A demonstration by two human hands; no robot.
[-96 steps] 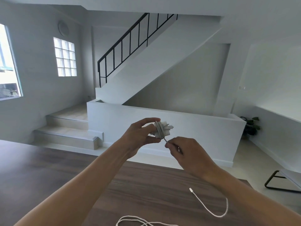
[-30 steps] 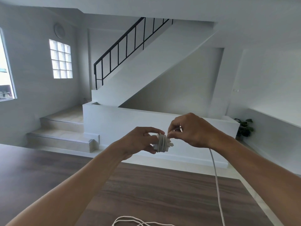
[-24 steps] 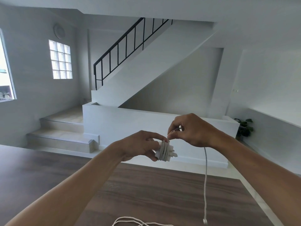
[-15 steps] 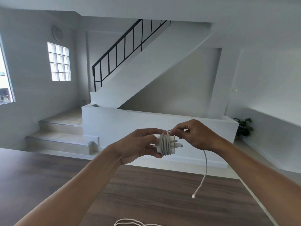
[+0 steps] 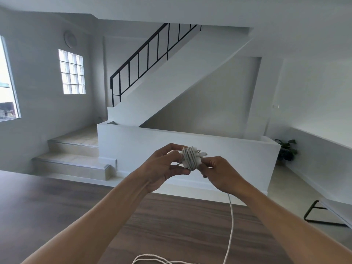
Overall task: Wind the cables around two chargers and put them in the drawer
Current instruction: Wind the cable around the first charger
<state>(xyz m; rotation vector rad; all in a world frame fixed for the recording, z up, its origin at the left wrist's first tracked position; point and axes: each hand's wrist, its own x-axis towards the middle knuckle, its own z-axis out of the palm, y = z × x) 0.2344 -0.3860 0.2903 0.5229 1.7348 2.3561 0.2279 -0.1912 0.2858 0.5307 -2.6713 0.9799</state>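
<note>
Left hand (image 5: 162,166) fingers pinching the small white cable-wrapped charger block (image 5: 191,158), right hand (image 5: 219,172), now dropped below it from above, gripping the thin white cable (image 5: 231,216): another turn laid, little tail remaining.

Walls: plain white, pale daylight.
Windows: glass-block window (image 5: 71,71) at upper left; larger window (image 5: 7,80) on the left edge.
Staircase (image 5: 167,73): centre frame, black railing (image 5: 144,60).
Steps (image 5: 74,159): tiled, left of centre.
Table (image 5: 57,212): dark wood, lower frame.
Plant (image 5: 286,149): right, against the wall.
</note>
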